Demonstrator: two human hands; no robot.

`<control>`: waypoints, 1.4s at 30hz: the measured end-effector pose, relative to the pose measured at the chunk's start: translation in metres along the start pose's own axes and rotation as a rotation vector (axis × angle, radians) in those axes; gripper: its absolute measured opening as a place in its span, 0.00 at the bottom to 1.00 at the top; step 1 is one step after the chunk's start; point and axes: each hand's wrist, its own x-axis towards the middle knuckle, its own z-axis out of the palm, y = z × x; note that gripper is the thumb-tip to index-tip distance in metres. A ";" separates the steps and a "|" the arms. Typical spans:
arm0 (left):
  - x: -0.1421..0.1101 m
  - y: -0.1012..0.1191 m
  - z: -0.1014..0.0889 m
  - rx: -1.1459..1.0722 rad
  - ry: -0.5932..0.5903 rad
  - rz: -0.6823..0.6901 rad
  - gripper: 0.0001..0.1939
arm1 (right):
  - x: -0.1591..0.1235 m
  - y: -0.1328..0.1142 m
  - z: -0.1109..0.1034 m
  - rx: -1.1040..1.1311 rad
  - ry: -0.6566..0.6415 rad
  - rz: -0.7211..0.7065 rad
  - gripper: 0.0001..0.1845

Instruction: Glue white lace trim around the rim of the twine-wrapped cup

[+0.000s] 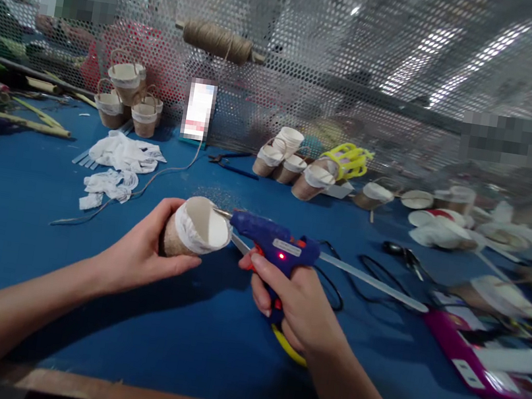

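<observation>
Tilted over the table, a small twine-wrapped paper cup (202,226) with a white cloth band round its rim rests in the grip of my left hand (154,243). My right hand (291,297) is wrapped round a blue glue gun (270,237), a finger at its red trigger. The gun's metal nozzle touches or nearly touches the cup's rim; I cannot tell which. A small red light glows on its side, and a long clear glue stick (373,282) sticks out of its back.
White cloth scraps (126,152) lie at the left, near stacked finished cups (127,75). More cups (289,163) and pliers (234,163) stand or lie at the back. A twine spool (217,42) hangs on the mesh. A purple power strip (462,355) and clutter are at right.
</observation>
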 end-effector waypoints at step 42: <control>0.004 0.007 -0.023 -0.166 -0.340 -0.129 0.32 | -0.005 -0.026 -0.027 -0.487 -0.110 -0.041 0.12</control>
